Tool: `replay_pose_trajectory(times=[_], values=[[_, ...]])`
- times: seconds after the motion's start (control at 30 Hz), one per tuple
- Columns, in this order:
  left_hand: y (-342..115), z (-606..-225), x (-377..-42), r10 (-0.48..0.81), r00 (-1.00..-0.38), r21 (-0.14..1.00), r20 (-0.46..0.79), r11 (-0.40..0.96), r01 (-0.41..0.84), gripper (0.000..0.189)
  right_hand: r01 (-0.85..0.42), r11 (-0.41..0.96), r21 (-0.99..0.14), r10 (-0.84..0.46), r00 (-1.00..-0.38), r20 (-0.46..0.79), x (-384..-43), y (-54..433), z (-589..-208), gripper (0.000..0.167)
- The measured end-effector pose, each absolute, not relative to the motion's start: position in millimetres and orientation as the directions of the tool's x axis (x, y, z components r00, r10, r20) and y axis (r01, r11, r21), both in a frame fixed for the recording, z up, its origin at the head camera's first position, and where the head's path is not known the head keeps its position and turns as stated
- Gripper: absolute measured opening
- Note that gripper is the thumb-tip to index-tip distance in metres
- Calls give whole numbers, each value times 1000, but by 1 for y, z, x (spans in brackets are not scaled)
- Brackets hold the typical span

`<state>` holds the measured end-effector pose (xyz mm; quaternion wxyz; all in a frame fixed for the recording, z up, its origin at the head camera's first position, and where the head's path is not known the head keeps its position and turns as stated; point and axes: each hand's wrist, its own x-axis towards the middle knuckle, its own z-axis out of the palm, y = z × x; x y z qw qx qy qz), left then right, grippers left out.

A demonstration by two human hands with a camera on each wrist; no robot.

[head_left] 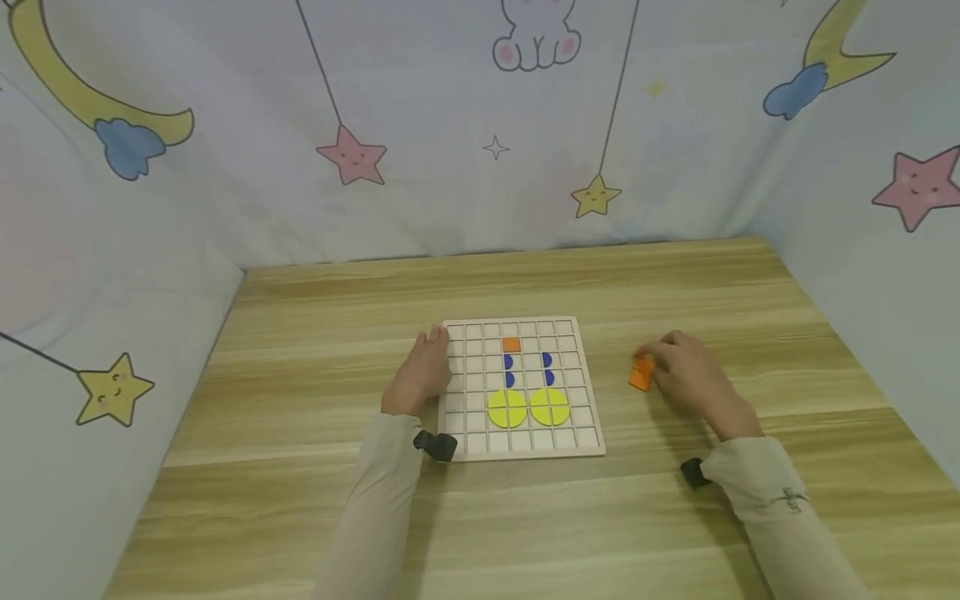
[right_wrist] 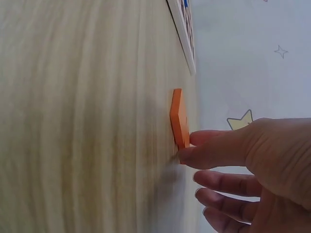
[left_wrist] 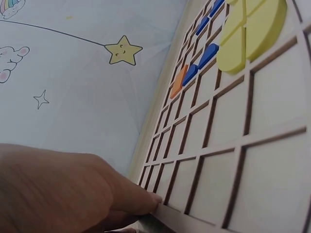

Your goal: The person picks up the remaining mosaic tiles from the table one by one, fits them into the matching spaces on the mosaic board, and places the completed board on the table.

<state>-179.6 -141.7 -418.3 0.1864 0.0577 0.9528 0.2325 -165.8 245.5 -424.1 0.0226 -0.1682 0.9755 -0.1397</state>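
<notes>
A light wooden grid board (head_left: 457,421) lies on the table, and the left hand (head_left: 425,372) holds its left edge. Close up in the left wrist view, the left hand (left_wrist: 63,189) has its thumb on the board's rim. Right of the board, the right hand (head_left: 688,372) pinches an orange tile (head_left: 641,374) between thumb and forefinger. In the right wrist view the orange tile (right_wrist: 178,116) stands tilted, close to the tabletop. The other fingers of the right hand (right_wrist: 243,165) are loosely bent, touching nothing.
On the board sit an orange square (head_left: 512,344), several blue half-round pieces (head_left: 547,360) and several yellow quarter-round pieces forming two discs (head_left: 498,400). The wood-grain table (head_left: 315,333) is bordered by a printed cloth backdrop (head_left: 450,108) behind and at both sides.
</notes>
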Motion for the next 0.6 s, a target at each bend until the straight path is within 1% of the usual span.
replay_pose_trajectory(times=[0.2,0.4,0.6], values=[[-142,-418,-180,191,-927,463,-322,886,22,58,-299,903,-309,-313,-950,6,-167,249,-424,25],[-142,-418,-180,188,-929,460,-320,887,21,58,-274,890,-365,-296,-955,-5,-167,253,-427,25],[-141,-418,-179,190,-927,456,-324,890,23,58,-270,873,-405,-309,-951,-32,-165,255,-426,29]])
